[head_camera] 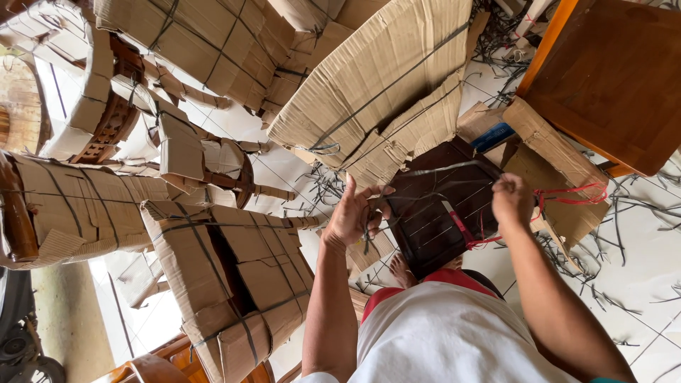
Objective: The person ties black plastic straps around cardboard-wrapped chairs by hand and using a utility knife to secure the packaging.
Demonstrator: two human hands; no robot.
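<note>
I saw the dark wooden panel [436, 213] propped by my knees, left hand [352, 213] pinching a black strap [369, 230] at its edge, right hand [512, 200] closed on red cord [567, 193]. Pulled unevenly, the panel might have tipped onto the foot [401, 269] below.

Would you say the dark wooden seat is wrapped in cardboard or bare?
Bare: the dark wooden seat shows uncovered wood, crossed only by thin straps.
</note>
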